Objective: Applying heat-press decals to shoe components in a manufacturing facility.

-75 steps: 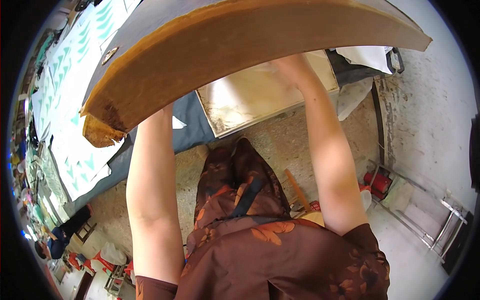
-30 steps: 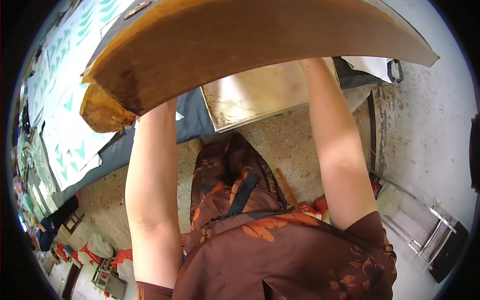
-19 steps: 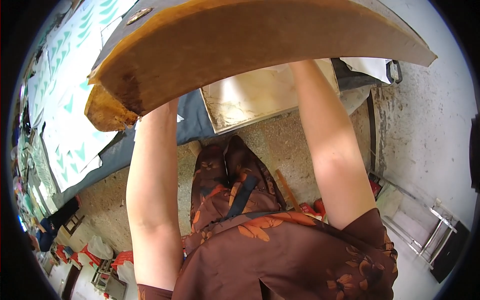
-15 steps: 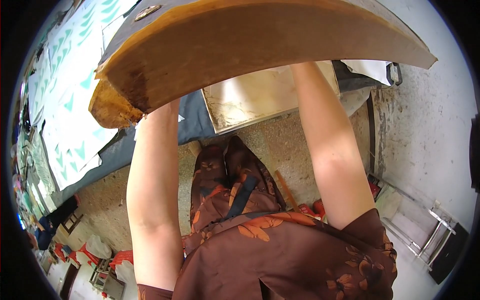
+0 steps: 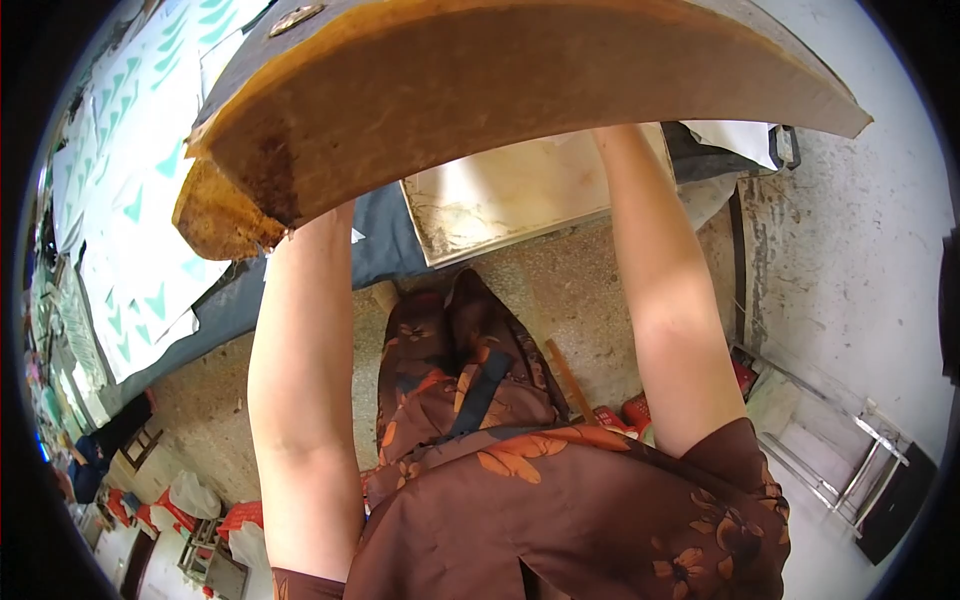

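Observation:
A large brown board or frame edge (image 5: 520, 90), bordered in amber and curved by the lens, spans the top of the head view. At its left end is a rough, dark-stained corner (image 5: 225, 210). Both my forearms, the left (image 5: 305, 370) and the right (image 5: 655, 240), reach up and pass behind it. It hides my hands, so their grip does not show. Below its lower edge, between my arms, a pale stained flat board (image 5: 500, 200) lies on a dark-covered table (image 5: 375, 240).
White sheets with green triangular marks (image 5: 150, 230) cover the table at left. A stained white wall (image 5: 840, 270) stands at right, with a metal-framed stool (image 5: 840, 470) below. Red and white bags (image 5: 190, 500) lie at lower left. A wooden stick (image 5: 568, 380) stands by my legs.
The brown piece's left end has shifted slightly left and down. My left forearm has moved a little left, and my right wrist a little right. My hands stay hidden.

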Demonstrator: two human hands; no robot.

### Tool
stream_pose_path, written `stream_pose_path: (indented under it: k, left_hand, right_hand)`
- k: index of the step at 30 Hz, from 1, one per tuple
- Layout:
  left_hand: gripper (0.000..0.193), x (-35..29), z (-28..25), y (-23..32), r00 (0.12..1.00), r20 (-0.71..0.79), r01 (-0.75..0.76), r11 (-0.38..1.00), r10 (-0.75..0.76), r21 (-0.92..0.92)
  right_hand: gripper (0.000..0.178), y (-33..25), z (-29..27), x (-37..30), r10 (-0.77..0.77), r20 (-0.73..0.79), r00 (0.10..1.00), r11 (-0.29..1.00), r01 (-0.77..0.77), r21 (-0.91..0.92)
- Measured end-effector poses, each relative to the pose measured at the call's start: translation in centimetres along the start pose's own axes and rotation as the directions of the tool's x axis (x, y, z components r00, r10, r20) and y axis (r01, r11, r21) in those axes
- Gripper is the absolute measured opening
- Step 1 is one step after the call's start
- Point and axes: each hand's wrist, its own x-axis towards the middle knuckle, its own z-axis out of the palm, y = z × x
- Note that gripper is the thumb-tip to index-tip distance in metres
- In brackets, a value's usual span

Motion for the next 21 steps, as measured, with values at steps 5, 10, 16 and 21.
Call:
stream_pose_path:
  k: [5,10,16,21]
  left_hand:
    - [0.041,-1.1,0.9,1.3,0.995,-0.101,0.008,0.998,-0.013,-0.054]
    - [0.043,-1.6,2.0,1.4,0.994,-0.110,-0.003,0.998,-0.004,-0.062]
    - [0.046,-2.0,2.6,1.7,0.990,-0.137,-0.028,0.997,0.017,-0.075]
    - [0.048,-1.9,2.3,1.5,0.987,-0.159,-0.045,0.996,0.031,-0.083]
  right_hand:
    - [0.057,-3.1,-0.3,-2.1,-0.252,-0.139,0.958,0.966,0.242,-0.086]
    - [0.044,-2.8,0.6,-2.1,-0.226,-0.142,0.964,0.960,0.245,0.136]
    - [0.036,-2.3,1.5,-2.0,-0.264,-0.177,0.948,0.940,0.294,0.174]
    - [0.031,-2.0,2.0,-1.7,-0.307,-0.079,0.948,0.940,0.315,0.132]
